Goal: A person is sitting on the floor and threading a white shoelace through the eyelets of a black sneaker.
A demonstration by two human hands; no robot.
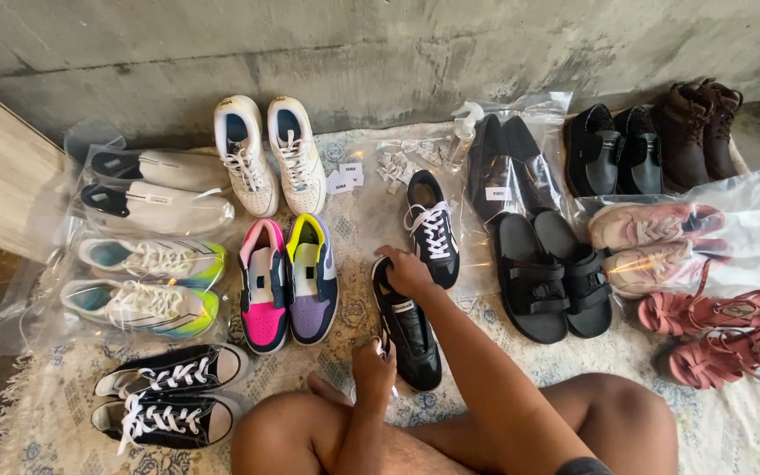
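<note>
You're mid-lacing, by the look of it: your right hand (408,271) rests on the collar end of the black low-top sneaker with the white side stripe (408,330), fingers curled loosely over its top, steadying it. Your left hand (373,362) sits near the toe end, fingers pinched round something thin and pale, prob. a lace end, tho it's too small to be sure. The shoe lies on the pale patterned rug (732,431) near its front edge, just ahead of your crossed legs; its laced mate (433,229) is touching it, toward the rug's centre. Next move likely needs a firm hold on the shoe w/ one hand & a fine pinch w/ the other. Packaging: clear plastic bags (147,281) along the left edge hold white shoes & green-soled trainers; another clear bag (749,233) at the right edge holds pink sneakers. Small white paper tags (345,179) lie toward the back edge, beside a clear spray bottle (464,132).
</note>
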